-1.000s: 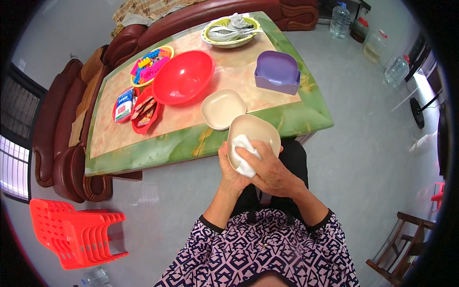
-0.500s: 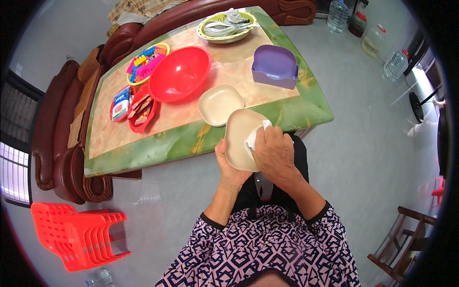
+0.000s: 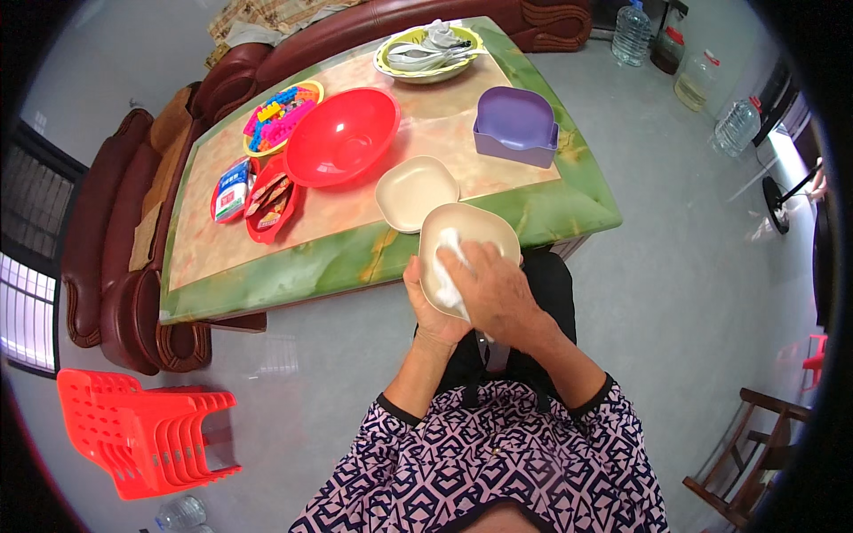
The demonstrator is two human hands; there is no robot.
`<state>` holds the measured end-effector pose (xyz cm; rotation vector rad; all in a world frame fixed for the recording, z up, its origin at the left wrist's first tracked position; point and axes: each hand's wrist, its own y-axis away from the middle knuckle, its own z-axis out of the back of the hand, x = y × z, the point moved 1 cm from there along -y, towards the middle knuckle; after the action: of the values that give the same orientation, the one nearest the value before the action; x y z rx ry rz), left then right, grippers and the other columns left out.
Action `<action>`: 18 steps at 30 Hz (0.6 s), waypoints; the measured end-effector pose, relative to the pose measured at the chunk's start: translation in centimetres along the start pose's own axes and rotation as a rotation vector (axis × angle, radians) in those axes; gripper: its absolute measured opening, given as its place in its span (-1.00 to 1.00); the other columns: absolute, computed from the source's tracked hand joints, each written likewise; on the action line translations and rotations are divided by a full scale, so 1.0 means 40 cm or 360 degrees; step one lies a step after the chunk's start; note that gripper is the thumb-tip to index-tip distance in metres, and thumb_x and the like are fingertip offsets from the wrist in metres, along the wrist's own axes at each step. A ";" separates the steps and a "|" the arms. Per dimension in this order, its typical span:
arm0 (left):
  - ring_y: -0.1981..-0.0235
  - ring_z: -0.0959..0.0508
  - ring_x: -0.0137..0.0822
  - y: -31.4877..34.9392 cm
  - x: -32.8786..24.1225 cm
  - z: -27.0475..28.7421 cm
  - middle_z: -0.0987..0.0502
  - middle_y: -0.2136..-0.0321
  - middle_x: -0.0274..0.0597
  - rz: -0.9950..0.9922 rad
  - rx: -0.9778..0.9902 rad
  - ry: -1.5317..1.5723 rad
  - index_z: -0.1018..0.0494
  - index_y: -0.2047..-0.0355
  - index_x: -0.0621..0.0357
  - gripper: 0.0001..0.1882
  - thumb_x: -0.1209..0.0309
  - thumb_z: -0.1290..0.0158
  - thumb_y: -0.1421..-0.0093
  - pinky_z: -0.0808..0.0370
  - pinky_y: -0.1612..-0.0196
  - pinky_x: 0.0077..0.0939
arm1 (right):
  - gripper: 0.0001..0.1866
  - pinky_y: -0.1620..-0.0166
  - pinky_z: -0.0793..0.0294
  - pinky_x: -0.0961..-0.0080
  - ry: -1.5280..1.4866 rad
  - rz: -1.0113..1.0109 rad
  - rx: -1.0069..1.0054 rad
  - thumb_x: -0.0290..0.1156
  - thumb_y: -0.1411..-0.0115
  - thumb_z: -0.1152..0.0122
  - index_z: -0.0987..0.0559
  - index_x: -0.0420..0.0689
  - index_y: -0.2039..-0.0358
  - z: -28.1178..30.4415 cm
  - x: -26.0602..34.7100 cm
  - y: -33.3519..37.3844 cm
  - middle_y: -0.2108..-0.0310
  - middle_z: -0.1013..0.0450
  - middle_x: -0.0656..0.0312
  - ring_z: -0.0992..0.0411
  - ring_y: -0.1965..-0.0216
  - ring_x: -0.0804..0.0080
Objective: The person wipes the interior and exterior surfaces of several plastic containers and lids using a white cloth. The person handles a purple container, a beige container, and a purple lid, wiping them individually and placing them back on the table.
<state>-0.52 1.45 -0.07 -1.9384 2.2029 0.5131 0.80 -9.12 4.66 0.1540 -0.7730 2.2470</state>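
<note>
The bowl (image 3: 471, 222) is matt beige with a thin rim and softly rounded corners, held up off the desk (image 3: 355, 253), to the right of the basin (image 3: 342, 138) and nearer the person. Against its inside lies a white cloth (image 3: 447, 275), soft and crumpled. A beige dish (image 3: 418, 194), likewise rounded at the corners, rests between basin and bowl. The desk has a glossy, green marbled border around a pinkish-cream panel; the basin is round, smooth and shiny red. To the basin's right stands a smooth purple box (image 3: 515, 124) with a curved back.

The left hand (image 3: 435, 318) cups the bowl from beneath, thumb up along its side, fingers clamped on it. The right hand (image 3: 500, 293) reaches across with its back uppermost, fingers bent, close together and clamped on the cloth.

The bowl hides most of the left fingers. The right hand covers part of bowl and cloth, and its fingertips are hard to make out. Whether bowl and dish touch cannot be told.
</note>
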 end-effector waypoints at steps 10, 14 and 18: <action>-0.07 -0.35 -0.09 0.010 -0.008 -0.025 -0.34 -0.08 -0.12 0.0037 0.0021 -0.0010 -0.23 -0.16 -0.03 -0.26 -0.24 0.17 -0.12 -0.31 -0.13 -0.07 | -0.55 0.14 -0.42 0.26 -0.0224 0.0184 -0.0085 -0.43 0.06 -0.12 -0.48 -0.17 0.07 -0.021 -0.001 -0.007 0.02 -0.29 0.04 -0.31 0.16 0.12; 0.02 -0.43 -0.10 -0.002 -0.025 0.003 -0.40 0.00 -0.07 -0.0107 -0.0121 -0.0134 -0.28 -0.10 0.07 -0.26 -0.22 0.12 -0.11 -0.39 -0.06 -0.12 | -0.60 0.26 -0.46 0.26 -0.0528 0.0248 0.0321 -0.52 0.15 -0.18 -0.49 -0.14 0.19 0.018 0.006 0.019 0.13 -0.31 0.09 -0.32 0.19 0.10; -0.02 -0.42 -0.09 -0.016 -0.039 -0.006 -0.40 -0.03 -0.07 -0.0075 0.0148 0.0010 -0.27 -0.12 0.11 -0.28 -0.15 0.07 -0.10 -0.40 -0.06 -0.11 | -0.71 0.37 -0.47 0.29 -0.0515 0.0227 0.0420 -0.48 0.14 -0.19 -0.48 -0.10 0.31 0.064 -0.011 0.052 0.32 -0.34 0.17 -0.42 0.33 0.17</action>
<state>0.38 2.72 0.60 -1.9414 2.1388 0.3911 -0.62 -12.01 5.59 0.6186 -0.6643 2.4887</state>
